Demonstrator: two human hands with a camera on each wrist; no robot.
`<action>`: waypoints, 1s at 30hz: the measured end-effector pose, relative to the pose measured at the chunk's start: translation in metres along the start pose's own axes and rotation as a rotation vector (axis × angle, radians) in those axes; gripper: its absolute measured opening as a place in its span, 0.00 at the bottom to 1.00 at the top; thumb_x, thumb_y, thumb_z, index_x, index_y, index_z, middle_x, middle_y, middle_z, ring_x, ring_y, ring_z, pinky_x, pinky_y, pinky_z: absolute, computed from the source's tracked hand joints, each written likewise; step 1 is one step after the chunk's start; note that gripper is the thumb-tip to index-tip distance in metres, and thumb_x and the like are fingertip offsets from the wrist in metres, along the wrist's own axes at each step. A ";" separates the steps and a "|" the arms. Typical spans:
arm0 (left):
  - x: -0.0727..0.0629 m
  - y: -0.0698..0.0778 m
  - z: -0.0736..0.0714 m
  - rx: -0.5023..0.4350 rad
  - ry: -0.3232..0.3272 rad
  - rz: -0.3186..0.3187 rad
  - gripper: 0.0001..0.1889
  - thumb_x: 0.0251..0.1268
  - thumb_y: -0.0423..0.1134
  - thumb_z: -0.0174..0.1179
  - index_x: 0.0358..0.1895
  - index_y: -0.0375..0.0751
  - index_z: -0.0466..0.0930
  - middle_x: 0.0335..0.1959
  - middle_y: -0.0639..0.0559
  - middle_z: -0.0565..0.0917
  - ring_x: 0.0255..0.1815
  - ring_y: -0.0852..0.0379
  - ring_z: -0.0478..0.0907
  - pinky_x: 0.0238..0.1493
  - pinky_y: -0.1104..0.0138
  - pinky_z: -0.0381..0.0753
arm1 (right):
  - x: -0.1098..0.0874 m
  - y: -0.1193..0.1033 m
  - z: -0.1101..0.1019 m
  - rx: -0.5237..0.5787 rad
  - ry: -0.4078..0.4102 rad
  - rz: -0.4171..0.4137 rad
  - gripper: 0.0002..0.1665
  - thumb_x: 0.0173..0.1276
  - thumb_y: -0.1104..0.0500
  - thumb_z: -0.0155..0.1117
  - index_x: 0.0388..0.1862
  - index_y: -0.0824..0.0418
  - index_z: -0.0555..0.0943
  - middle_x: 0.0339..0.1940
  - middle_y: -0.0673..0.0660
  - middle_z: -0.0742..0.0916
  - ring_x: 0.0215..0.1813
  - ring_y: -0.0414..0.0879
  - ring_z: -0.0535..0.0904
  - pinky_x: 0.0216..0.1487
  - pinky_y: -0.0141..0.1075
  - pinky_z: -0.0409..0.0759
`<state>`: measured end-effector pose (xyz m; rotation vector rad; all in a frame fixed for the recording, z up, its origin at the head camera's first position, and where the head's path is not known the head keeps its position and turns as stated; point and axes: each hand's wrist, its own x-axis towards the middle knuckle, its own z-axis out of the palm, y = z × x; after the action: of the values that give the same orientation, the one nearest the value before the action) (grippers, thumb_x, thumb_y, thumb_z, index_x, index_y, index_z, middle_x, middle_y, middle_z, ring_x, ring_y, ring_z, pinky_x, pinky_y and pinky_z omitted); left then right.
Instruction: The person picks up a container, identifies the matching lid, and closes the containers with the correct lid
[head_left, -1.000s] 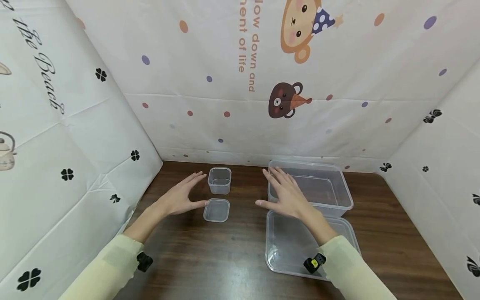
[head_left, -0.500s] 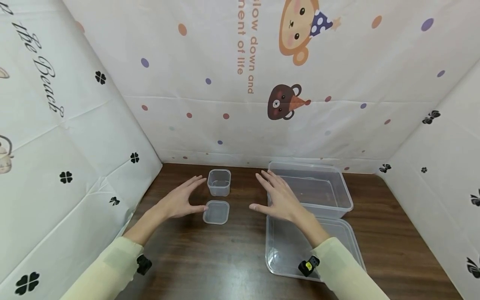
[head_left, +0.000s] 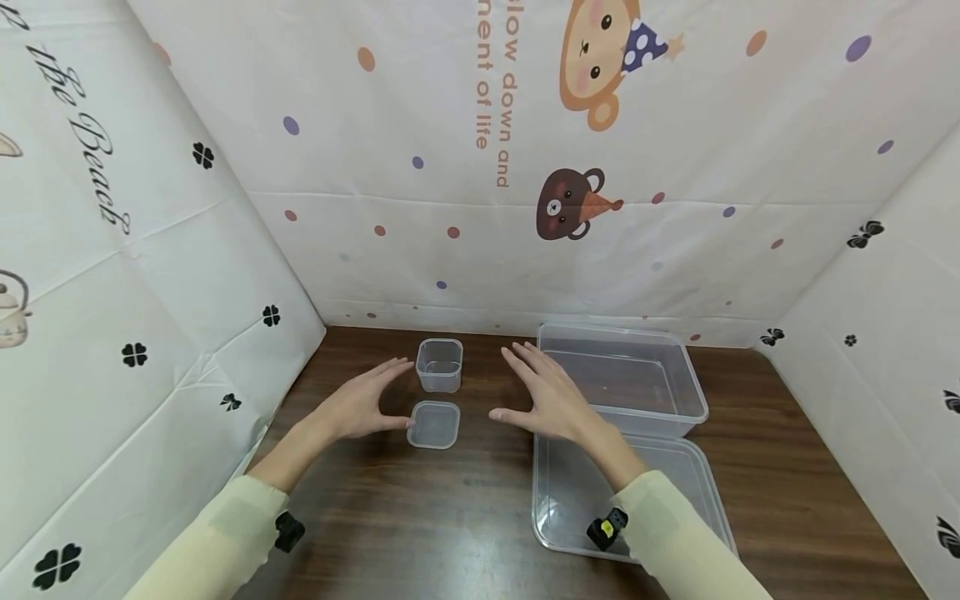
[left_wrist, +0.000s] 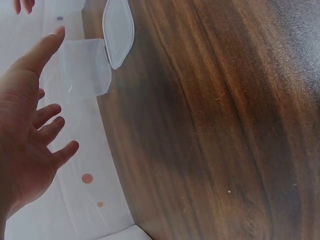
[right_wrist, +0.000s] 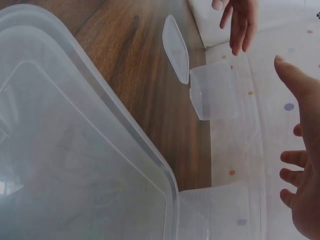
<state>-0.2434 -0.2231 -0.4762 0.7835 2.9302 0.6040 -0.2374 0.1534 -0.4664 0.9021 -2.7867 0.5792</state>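
My left hand (head_left: 358,406) hovers at the left of a small clear plastic container (head_left: 439,367) and its square lid (head_left: 433,425), thumb tip overlapping the lid's edge in the head view. Its fingers are spread and hold nothing. To the right, my right hand (head_left: 551,398) has its fingers extended and thumb apart, also holding nothing. It overlaps the left side of a large clear container (head_left: 637,375) and the upper left of a large flat lid (head_left: 600,508). In the left wrist view the small container (left_wrist: 87,67) lies beyond my thumb.
A dark brown wooden table (head_left: 375,517) carries all the plastic pieces. White printed cloth (head_left: 420,100) rises behind it and along both sides. The large container stands near the back cloth, with its lid right in front of it.
My right hand has moved left, away from the large container and toward the small one. The left hand has barely moved, lowering slightly. The containers and lids have stayed put.
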 end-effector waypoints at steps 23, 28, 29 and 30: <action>-0.004 0.000 0.008 0.002 0.009 -0.001 0.52 0.59 0.57 0.79 0.82 0.42 0.64 0.81 0.40 0.66 0.76 0.35 0.70 0.70 0.38 0.72 | 0.008 -0.016 0.020 0.039 -0.039 -0.006 0.64 0.63 0.24 0.70 0.88 0.53 0.58 0.85 0.60 0.66 0.83 0.61 0.61 0.78 0.61 0.64; -0.004 -0.005 0.012 -0.008 -0.006 0.018 0.50 0.60 0.53 0.79 0.81 0.39 0.65 0.81 0.39 0.67 0.76 0.35 0.69 0.71 0.39 0.72 | 0.009 -0.019 0.026 0.042 -0.037 -0.010 0.64 0.62 0.24 0.71 0.86 0.56 0.62 0.85 0.59 0.66 0.84 0.59 0.60 0.78 0.61 0.64; -0.004 -0.006 0.013 -0.010 -0.010 0.021 0.49 0.61 0.52 0.79 0.81 0.38 0.65 0.81 0.38 0.67 0.76 0.35 0.69 0.71 0.40 0.72 | 0.009 -0.019 0.027 0.044 -0.037 -0.009 0.64 0.62 0.24 0.71 0.86 0.57 0.62 0.85 0.59 0.67 0.84 0.59 0.61 0.78 0.61 0.64; -0.003 -0.007 0.015 -0.012 -0.014 0.023 0.49 0.61 0.52 0.79 0.81 0.37 0.65 0.80 0.38 0.67 0.76 0.35 0.69 0.71 0.40 0.72 | 0.010 -0.020 0.028 0.046 -0.041 -0.005 0.64 0.62 0.24 0.71 0.86 0.57 0.62 0.85 0.58 0.66 0.84 0.58 0.61 0.79 0.61 0.63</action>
<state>-0.2415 -0.2248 -0.4924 0.8184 2.9063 0.6146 -0.2343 0.1219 -0.4835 0.9399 -2.8175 0.6341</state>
